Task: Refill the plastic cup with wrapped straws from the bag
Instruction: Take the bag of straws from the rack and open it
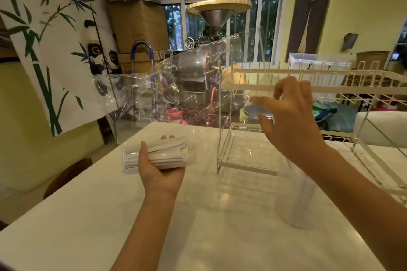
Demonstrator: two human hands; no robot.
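The left hand [159, 168] is raised palm-up over the white table [110, 215], forearm reaching in from below. Its thumb lies across the top of a bundle of wrapped straws [163, 155] and its fingers curl under it, two fingertips showing past the far side; the hand is closed around the bundle. The straws lie flat and sideways across the palm, inside the near end of a clear plastic bag [158, 94]. The rest of the bag billows up and away from this hand, empty and crinkled, reaching toward the other hand.

The right hand [293, 116] is held higher and to the right, its forearm coming in from the lower right corner. Its fingers are bent and drawn together at the top, its thumb stretched out to the left; it seems to pinch the bag's upper edge, though the clear film there is hard to make out.

Below the right forearm a tall clear plastic cup [296, 200] stands upright on the table; blur hides whether anything is in it. Just beyond the cup, under the right hand, sits a clear acrylic stand [246, 152], and behind that hand a white wire rack [330, 81].
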